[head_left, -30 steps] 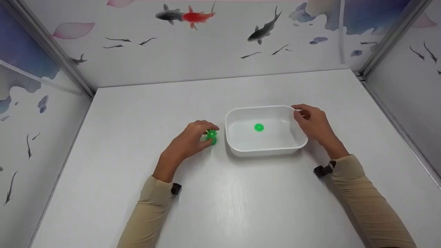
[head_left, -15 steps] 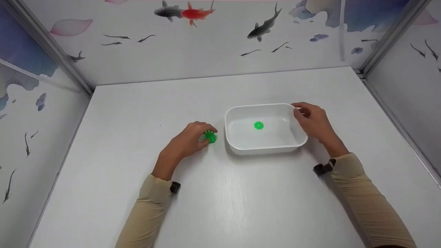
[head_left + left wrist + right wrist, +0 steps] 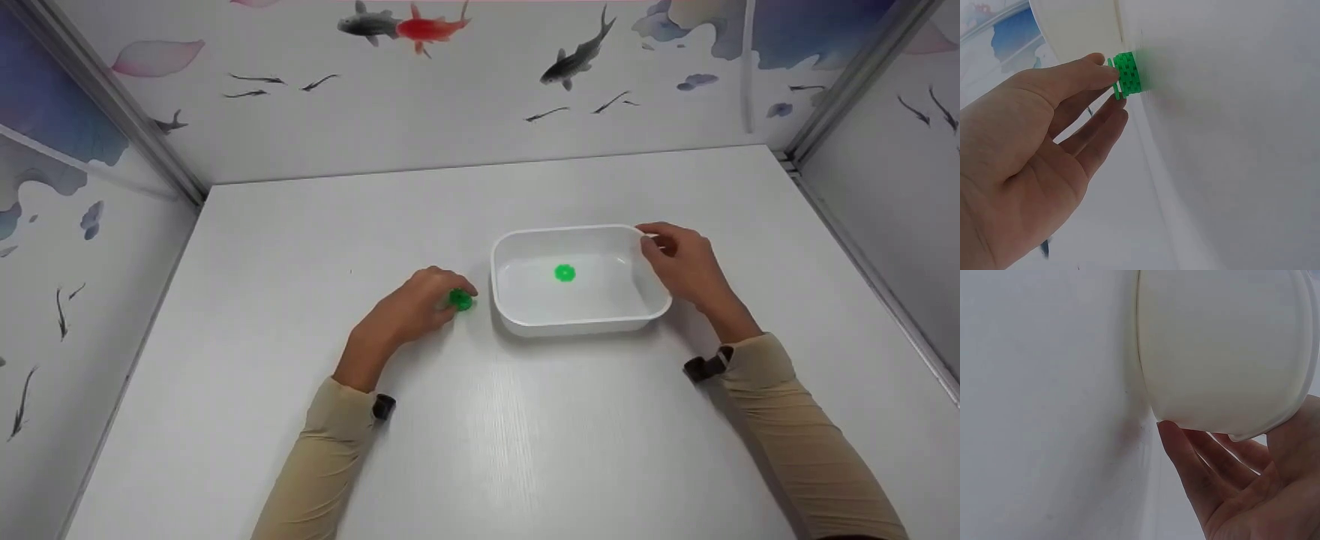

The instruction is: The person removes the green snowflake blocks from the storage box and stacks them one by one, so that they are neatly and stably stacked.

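Observation:
Beside the tub's left end, my left hand (image 3: 415,306) has its thumb and fingertips at a short stack of green flower-shaped discs (image 3: 460,300) on the table. In the left wrist view the end disc (image 3: 1111,63) is pinched there and stands slightly off the rest of the stack (image 3: 1130,73). My right hand (image 3: 684,268) grips the right end of a white rectangular tub (image 3: 574,328), thumb over the rim. From the right wrist view, its fingers (image 3: 1176,450) lie along the tub's outer wall. A single green disc (image 3: 565,273) lies flat on the tub's floor.
The white table (image 3: 480,435) runs back to a wall panel (image 3: 480,105) printed with fish. Similar panels stand at the left and right, with metal posts in the corners. Each wrist wears a small black camera (image 3: 705,367).
The green disc in my left fingers has come down from a raised, tilted position against the stack. My right hand and the tub have stayed in place.

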Demonstrator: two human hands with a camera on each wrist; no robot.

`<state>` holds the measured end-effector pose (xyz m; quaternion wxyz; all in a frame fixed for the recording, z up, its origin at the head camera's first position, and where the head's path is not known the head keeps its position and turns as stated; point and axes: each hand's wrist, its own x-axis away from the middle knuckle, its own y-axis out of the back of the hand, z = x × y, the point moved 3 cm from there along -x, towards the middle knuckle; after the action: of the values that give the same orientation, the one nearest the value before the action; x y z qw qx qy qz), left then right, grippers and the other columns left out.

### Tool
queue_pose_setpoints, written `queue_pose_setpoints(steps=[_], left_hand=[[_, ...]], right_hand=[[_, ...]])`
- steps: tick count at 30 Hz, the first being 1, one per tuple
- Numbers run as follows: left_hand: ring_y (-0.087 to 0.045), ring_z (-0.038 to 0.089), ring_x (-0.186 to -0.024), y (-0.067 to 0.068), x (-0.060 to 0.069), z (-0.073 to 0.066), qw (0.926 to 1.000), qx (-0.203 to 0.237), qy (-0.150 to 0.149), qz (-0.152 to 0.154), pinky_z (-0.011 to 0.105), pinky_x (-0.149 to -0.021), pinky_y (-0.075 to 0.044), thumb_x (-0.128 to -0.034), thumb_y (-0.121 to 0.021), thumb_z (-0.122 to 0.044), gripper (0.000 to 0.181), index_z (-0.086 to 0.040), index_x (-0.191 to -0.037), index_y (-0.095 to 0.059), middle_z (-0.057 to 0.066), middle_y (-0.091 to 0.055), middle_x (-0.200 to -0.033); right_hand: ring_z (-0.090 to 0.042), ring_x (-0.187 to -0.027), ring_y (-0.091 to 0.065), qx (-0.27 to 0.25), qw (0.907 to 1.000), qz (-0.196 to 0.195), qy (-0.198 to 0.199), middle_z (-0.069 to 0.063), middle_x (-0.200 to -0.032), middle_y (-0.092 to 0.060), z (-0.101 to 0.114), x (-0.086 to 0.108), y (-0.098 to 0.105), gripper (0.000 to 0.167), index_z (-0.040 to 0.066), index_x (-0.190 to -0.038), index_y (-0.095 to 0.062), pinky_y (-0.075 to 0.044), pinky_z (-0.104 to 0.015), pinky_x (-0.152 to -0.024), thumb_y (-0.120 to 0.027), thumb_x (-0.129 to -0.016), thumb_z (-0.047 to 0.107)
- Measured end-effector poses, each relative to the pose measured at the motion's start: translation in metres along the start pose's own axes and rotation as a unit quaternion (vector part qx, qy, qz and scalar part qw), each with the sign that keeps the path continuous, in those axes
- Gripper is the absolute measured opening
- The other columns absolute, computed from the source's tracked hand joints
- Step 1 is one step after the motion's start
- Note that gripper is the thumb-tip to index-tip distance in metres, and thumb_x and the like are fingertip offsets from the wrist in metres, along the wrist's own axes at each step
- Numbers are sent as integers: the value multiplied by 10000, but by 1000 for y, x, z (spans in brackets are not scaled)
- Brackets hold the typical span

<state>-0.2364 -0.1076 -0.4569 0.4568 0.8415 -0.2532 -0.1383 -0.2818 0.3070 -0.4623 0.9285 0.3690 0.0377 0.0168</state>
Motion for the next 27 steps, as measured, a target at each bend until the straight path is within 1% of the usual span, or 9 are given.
queue_pose_setpoints(steps=[3,7,11,17,19,21,27], left_hand=[[-638,287,-1377,0,0,0,10000,-30,-1,37,454,-1192,-521,-980,-721,42,372,-72,-1332,-758,87,-751,-1383],[-628,288,-1407,-1,-1,0,10000,-61,-20,22,451,-1208,-508,-987,-750,-8,369,-70,-1351,-749,90,-739,-1405],[-663,293,-1356,-1,-1,0,10000,-22,-31,-44,448,-1181,-532,-993,-766,-43,347,-54,-1340,-751,111,-749,-1368],[-699,276,-1280,-1,-1,1,9999,100,-11,-85,429,-1133,-569,-988,-765,-21,331,-44,-1318,-756,119,-759,-1322],[-702,271,-1273,-1,-1,2,9999,103,-24,-85,423,-1129,-572,-990,-762,-20,327,-46,-1316,-758,119,-760,-1317],[-704,269,-1270,-1,-1,2,9999,95,-47,-89,421,-1126,-574,-992,-758,-15,324,-44,-1315,-758,119,-761,-1314],[-707,275,-1253,-2,-2,2,9998,95,-179,-94,423,-1111,-581,-991,-737,16,314,-28,-1301,-759,128,-765,-1300]], right_hand=[[-350,-1237,-702,-17,10000,7,1,-207,-1385,-718,0,0,0,473,145,-1504,-645,-552,-483,-1013,-520,-1124,397],[-340,-1229,-699,-12,10000,15,2,-202,-1375,-721,1,0,0,470,150,-1506,-645,-544,-435,-992,-523,-1124,396],[-333,-1217,-699,21,10000,23,-15,-201,-1364,-724,1,0,1,471,148,-1504,-646,-536,-396,-967,-523,-1124,396],[-345,-1235,-693,-8,10000,49,-39,-206,-1380,-715,1,0,1,477,148,-1512,-638,-545,-478,-1015,-521,-1125,403],[-346,-1240,-693,-18,10000,42,-35,-205,-1383,-714,1,0,1,477,148,-1511,-639,-544,-484,-1023,-521,-1126,401],[-341,-1234,-694,-2,10000,30,-33,-200,-1382,-715,1,0,0,475,148,-1509,-641,-546,-460,-1011,-521,-1125,400],[-331,-1188,-709,-6,10000,22,-12,-203,-1351,-732,3,1,0,466,143,-1501,-649,-537,-343,-922,-534,-1122,388]])
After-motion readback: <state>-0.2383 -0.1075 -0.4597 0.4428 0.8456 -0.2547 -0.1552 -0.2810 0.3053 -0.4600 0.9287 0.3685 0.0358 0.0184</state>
